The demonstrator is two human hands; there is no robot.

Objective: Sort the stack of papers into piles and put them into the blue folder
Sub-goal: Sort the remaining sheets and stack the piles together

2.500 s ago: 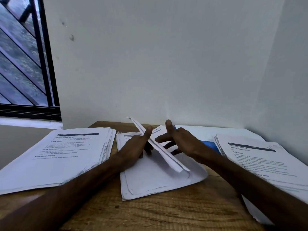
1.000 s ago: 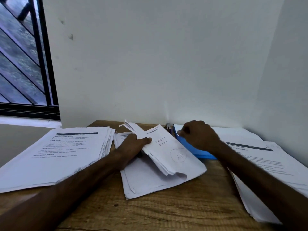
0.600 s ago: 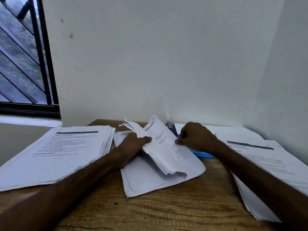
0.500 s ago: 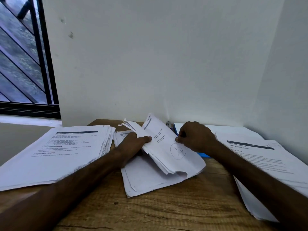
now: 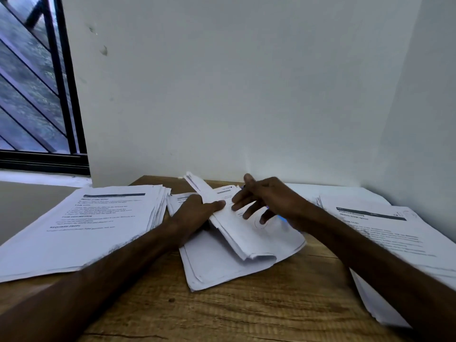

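Sitting at the wooden table (image 5: 246, 314), which is standing in a corner of white wall, with a barred window (image 5: 32, 95) off to my left.

My left hand (image 5: 195, 215) is gripping a lifted bundle (image 5: 237, 235) of sheets. The thumb is pressing across the top, and the fingers are hidden underneath. The bundle is tilting up off the middle stack (image 5: 217, 270): its far end is rising toward the wall and its near end is sagging back onto the stack.

My right hand (image 5: 269, 198) is hanging open over the bundle's top sheet, with the fingers spread and mostly straight and the thumb pointing up. It is holding nothing. The fingertips are blurring, so I cannot tell whether they are touching the paper. A faint pen circle (image 5: 260, 222) is showing on the sheet just under them.

The blue folder (image 5: 282, 219) is showing only as a thin blurred sliver beneath my right wrist, between the middle stack and the right pile.

The left pile (image 5: 93, 225), printed pages under a dark header bar, is lying just beside the middle stack, its right edge fanning out. My left forearm is crossing its near corner.

The right pile (image 5: 385, 233), with the same kind of header, is lying along the right wall. My right forearm is passing over its near side.
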